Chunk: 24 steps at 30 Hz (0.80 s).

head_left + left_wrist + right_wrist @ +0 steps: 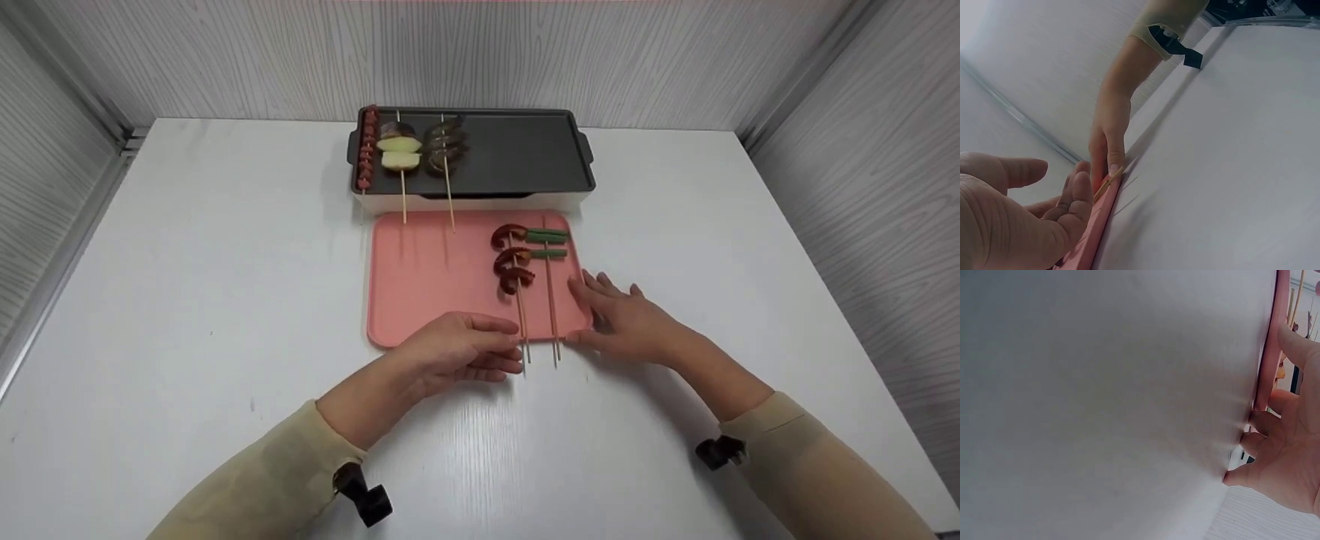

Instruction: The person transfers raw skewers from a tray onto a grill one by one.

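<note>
My left hand (465,349) hovers at the near edge of the pink tray (431,300), fingertips right beside the sticks. In the left wrist view its thumb stands apart from its fingers (1081,197). My right hand (630,322) rests at the tray's near right corner, fingers spread, with the thumb at the front rim and fingers along the right side. On the tray lie a skewer of dark red curled pieces (516,259) and a skewer of green pieces (547,237). Their sticks reach past the front rim.
Behind the tray stands a black grill plate (525,154) on a white base. It bears a skewer of small red pieces (366,146), one of pale and dark slices (400,150), and one of dark curled pieces (444,146). Wood-grain panels (480,52) enclose the white table (225,262).
</note>
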Each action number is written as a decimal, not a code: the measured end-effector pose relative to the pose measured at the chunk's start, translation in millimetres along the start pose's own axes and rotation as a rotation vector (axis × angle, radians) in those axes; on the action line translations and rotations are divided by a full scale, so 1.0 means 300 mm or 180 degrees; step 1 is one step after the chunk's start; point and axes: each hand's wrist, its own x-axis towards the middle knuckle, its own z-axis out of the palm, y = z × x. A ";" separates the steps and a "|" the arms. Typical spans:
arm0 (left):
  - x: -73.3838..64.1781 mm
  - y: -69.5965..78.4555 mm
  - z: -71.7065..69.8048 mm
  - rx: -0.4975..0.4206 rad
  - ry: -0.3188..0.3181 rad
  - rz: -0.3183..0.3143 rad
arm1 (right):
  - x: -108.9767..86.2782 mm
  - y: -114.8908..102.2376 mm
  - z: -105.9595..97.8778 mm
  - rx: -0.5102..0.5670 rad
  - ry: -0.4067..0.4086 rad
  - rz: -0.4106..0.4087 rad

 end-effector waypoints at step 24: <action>0.048 -0.037 0.015 -0.0024 -0.0011 -0.0219 | -0.004 -0.002 0.000 -0.0037 0.0024 -0.0022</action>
